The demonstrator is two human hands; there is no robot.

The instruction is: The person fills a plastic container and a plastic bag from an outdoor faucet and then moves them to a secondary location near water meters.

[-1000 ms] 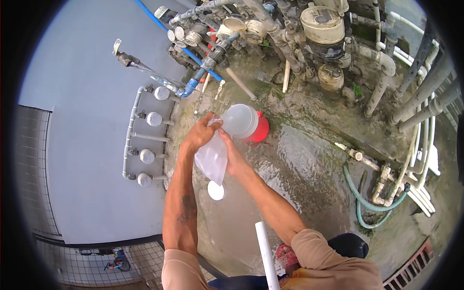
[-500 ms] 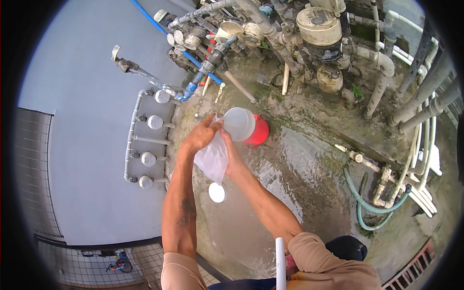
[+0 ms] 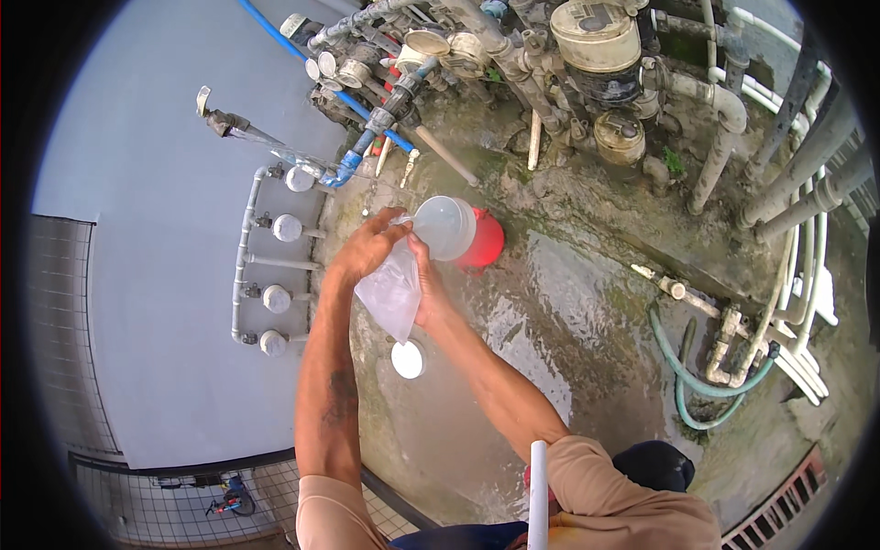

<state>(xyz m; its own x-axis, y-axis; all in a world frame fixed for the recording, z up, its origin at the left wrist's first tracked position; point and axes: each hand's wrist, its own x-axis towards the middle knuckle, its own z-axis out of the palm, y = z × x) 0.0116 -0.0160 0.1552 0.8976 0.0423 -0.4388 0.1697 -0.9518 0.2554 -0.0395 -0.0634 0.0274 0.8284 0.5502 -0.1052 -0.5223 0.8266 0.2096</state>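
Between my hands hangs a clear plastic bag [image 3: 392, 291], its lower corner pointing down. My left hand [image 3: 369, 246] pinches the bag's top edge from above. My right hand [image 3: 429, 286] grips the same top edge with thumb and fingers, its palm along the bag's right side. Just beyond my fingertips stands a translucent white tub [image 3: 446, 228], resting on or against a red bucket [image 3: 486, 240]; how the two sit together is partly hidden. A round white lid [image 3: 408, 359] lies on the wet ground below the bag.
A grey tap [image 3: 220, 121] on a pipe juts out at the left wall. Dirty water meters [image 3: 596, 41] and pipes crowd the far side. At right lies a green hose [image 3: 715, 396] beside white pipes. A white pipe [image 3: 538, 495] stands near my right sleeve.
The whole scene has shifted slightly left and up as my view moved. Both hands still hold the bag, which looks a little wider than before.
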